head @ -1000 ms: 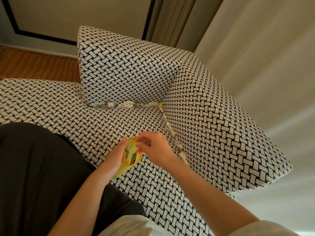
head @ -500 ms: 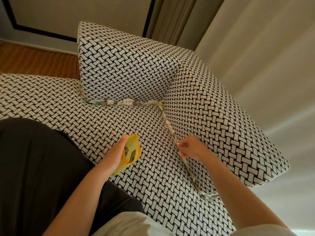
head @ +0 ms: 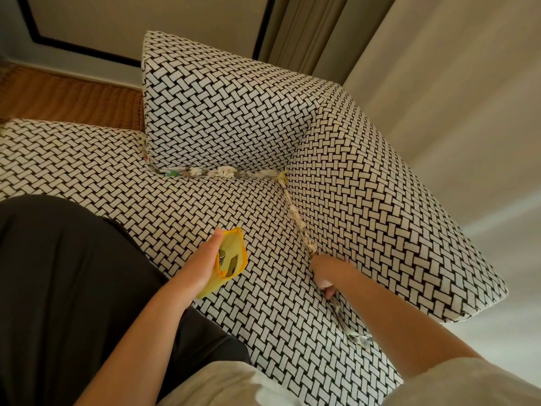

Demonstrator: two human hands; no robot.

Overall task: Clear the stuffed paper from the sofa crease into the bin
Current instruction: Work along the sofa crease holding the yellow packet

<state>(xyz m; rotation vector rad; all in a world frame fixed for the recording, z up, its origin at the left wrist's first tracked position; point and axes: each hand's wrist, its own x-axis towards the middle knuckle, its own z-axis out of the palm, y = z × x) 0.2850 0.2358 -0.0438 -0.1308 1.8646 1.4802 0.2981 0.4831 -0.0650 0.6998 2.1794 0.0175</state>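
Note:
Crumpled stuffed paper (head: 225, 172) fills the crease under the back cushion, and more paper (head: 298, 218) runs down the side crease, with a scrap (head: 355, 336) at its front end. My left hand (head: 205, 259) grips a small yellow fabric bin (head: 231, 256), held open above the seat, with a few scraps inside. Lower down the side crease, my right hand (head: 322, 272) has its curled fingers dug in around the paper there. Its fingertips are mostly hidden.
The sofa seat (head: 175, 206), back cushion (head: 219, 112) and side cushion (head: 380, 215) share a black-and-white woven pattern. My dark-trousered lap (head: 73, 273) lies at the left. A wicker surface (head: 73, 98) is behind, and curtains (head: 439, 83) hang at the right.
My right hand left the bin's mouth, reached to the side crease, then slid down it toward me. The left hand and bin stayed almost still.

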